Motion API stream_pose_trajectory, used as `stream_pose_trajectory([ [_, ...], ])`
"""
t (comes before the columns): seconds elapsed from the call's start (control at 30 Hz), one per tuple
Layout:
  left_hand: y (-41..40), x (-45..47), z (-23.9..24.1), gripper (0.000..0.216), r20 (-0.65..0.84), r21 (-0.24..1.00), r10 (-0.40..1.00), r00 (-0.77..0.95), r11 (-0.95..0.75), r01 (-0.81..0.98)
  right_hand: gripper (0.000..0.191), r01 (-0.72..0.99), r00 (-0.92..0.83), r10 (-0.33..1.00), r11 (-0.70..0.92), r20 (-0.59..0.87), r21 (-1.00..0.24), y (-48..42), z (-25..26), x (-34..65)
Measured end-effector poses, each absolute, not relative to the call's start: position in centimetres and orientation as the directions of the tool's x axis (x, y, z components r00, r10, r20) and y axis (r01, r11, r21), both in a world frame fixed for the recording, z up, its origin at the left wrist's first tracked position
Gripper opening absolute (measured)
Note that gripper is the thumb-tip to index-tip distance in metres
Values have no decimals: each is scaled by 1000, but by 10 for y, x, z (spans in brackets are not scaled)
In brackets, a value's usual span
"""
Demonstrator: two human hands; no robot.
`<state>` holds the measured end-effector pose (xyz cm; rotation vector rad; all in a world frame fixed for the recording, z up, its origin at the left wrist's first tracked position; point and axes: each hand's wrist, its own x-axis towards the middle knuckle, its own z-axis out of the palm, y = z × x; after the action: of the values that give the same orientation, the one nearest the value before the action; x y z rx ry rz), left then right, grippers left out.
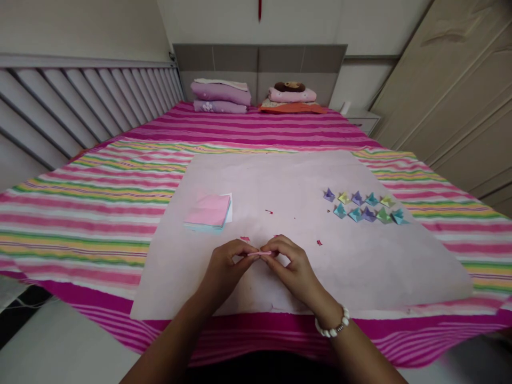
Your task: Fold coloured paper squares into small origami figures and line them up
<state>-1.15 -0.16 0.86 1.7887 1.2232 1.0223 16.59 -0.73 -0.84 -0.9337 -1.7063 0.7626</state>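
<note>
Pinched at both ends is a narrow pink paper (pixel 260 253), the left hand (pixel 228 262) and right hand (pixel 294 264) each closed on it, thumb against fingers. It looks thin and flat, spanning level between the fingertips above a pale sheet (pixel 288 178) on the bed (pixel 100 229).

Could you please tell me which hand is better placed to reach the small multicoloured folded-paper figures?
Probably the right hand: the folded figures stand on its side, farther from the left hand. Both hands pinch thin pink paper.
</note>
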Motion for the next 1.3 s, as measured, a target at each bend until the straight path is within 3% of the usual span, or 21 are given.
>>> stream_pose_trajectory([
  [0.4,1,-13,6,10,121,931,930,346,-227,285,21,223,-245,873,473,421,-852,-6,-9,170],
  [0.7,2,-10,1,16,178,874,942,284,-284,395,26,133,-210,935,317,285,-939,-4,-13,167],
  [0.83,3,-7,-5,18,133,900,971,201,-203,385,27,150,-194,956,249,219,-957,-2,-17,169],
  [1.0,6,-8,-5,19,-41,982,987,153,11,190,24,-7,-186,976,116,116,-993,0,-21,169],
  [1.3,10,-8,-14,31,-103,984,982,156,78,159,26,-248,-148,984,-132,-97,-960,4,-24,162],
])
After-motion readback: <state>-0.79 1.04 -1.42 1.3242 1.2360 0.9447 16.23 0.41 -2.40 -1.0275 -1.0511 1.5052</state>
